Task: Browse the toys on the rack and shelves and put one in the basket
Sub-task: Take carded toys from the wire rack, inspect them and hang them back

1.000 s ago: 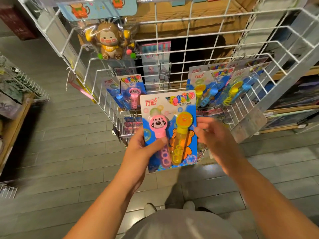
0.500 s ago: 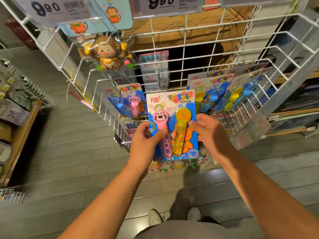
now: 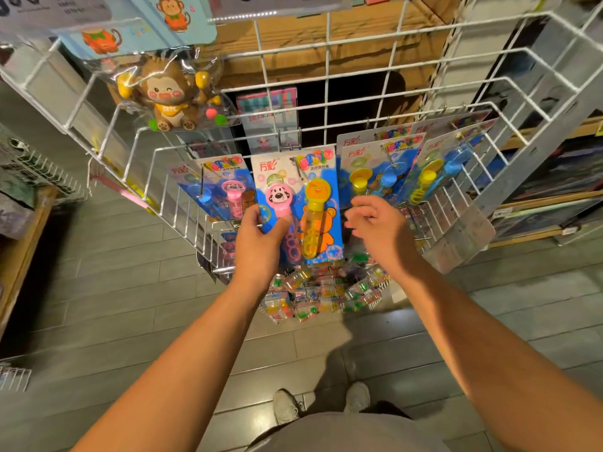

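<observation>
Blue-backed blister card of bubble wands (image 3: pixel 298 203): one, carrying two wands, a pink dog-faced one and a yellow one. We hold it in our left hand (image 3: pixel 261 243), thumb over the front and fingers curled behind its lower left edge, its top raised to the hooks of the white wire rack (image 3: pixel 326 109). We judge this placement to be for hanging it back, or for comparing it with its neighbours; we cannot tell whether its hole is on a hook.

Right hand (image 3: pixel 378 226): off the card, just beside its right edge, fingers loosely curled, holding nothing.

Cards of the same make hanging on the rack: one to the left (image 3: pixel 225 190), at least three overlapping to the right (image 3: pixel 375 171); hung by their tops so the fronts face the shopper.

Monkey toy (image 3: pixel 166 93) in clear wrap: one, on the tier above left.

Small clear packets (image 3: pixel 313 295) below the card: many, too crowded to count.

Basket for the chosen toy: not in view; nothing placed yet, by our judgement.
</observation>
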